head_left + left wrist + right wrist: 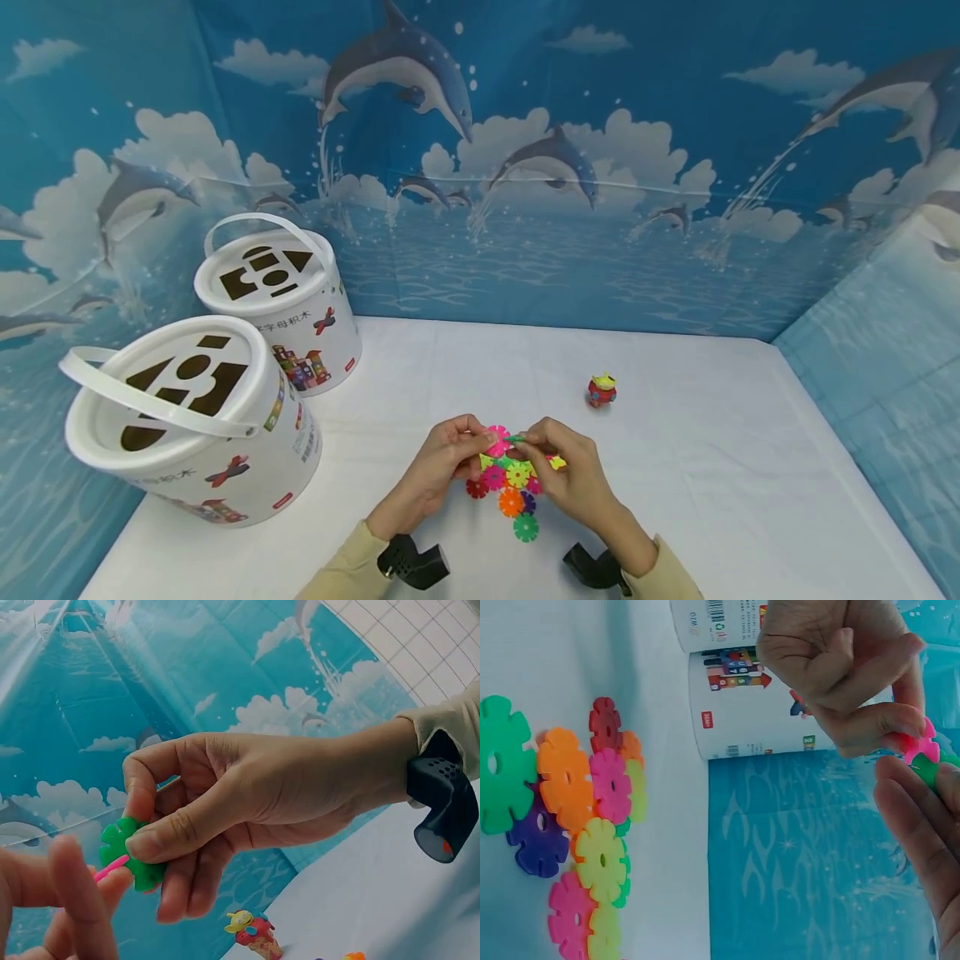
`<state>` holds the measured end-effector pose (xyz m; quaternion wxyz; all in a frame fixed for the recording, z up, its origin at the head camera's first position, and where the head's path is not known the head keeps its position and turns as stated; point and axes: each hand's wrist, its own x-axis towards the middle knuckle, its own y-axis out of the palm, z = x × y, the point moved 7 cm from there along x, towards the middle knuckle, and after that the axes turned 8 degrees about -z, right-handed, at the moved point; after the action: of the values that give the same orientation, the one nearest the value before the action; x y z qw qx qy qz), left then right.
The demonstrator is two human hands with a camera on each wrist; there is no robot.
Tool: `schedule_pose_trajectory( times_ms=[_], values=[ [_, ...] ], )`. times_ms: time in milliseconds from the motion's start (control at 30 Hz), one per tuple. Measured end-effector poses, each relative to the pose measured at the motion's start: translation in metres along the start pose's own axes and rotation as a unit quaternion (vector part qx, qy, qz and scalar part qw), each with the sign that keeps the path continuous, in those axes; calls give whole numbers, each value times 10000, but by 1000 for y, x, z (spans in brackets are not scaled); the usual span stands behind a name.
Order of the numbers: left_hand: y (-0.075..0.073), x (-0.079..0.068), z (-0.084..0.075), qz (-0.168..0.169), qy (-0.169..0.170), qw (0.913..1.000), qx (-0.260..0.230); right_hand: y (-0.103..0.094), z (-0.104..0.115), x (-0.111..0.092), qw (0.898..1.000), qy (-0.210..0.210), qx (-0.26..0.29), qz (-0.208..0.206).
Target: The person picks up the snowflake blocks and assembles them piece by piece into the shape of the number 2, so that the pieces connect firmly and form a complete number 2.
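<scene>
Above the table, my left hand (pixel 442 462) pinches a pink notched flower-shaped disc (pixel 497 440) between thumb and fingers. My right hand (pixel 573 475) pinches a green notched disc (pixel 114 838) by thumb and forefinger. The two discs meet at their edges; in the left wrist view the pink disc (pixel 111 868) is edge-on against the green one's face. Beneath the hands lie several loose discs, among them an orange disc (pixel 566 778), a yellow disc (pixel 601 860), a purple disc (pixel 538 838) and a green disc (pixel 526 527). Part of this pile is hidden by the hands.
A small red toy figure with a yellow-green top (pixel 602 390) stands beyond my right hand. Two white lidded buckets, the near one (pixel 292 450) and the far one (pixel 341 333), stand at the left on the white table (pixel 712 467). A dolphin-print curtain (pixel 525 275) borders the table.
</scene>
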<state>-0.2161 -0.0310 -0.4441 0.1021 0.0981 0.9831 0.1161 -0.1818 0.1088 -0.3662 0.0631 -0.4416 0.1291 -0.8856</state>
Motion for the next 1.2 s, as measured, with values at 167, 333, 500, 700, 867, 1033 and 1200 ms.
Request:
schedule_pose_trajectory(
  times_ms=[167,333,500,700,867,1033,1200],
  values=[
    [-2,3,-2,-216,139,9997,32,-4,0,4,9990,415,172,-24],
    [-3,4,-2,-282,229,9992,183,-4,-19,-6,9976,626,285,6],
    [-8,5,-3,-389,227,9985,301,-8,-38,-12,9967,791,-44,194],
    [-16,7,-5,-642,111,9978,147,-14,-69,-20,9764,1806,-999,636],
    [-18,8,0,-590,-187,9977,-281,4,-97,-44,9259,2493,-2184,1812],
    [-14,6,3,-348,-583,9926,-1004,17,-106,-58,9021,2507,-2696,2250],
    [-11,3,1,-184,-737,9892,-1253,19,-108,-62,9027,2615,-2659,2147]
  ],
)
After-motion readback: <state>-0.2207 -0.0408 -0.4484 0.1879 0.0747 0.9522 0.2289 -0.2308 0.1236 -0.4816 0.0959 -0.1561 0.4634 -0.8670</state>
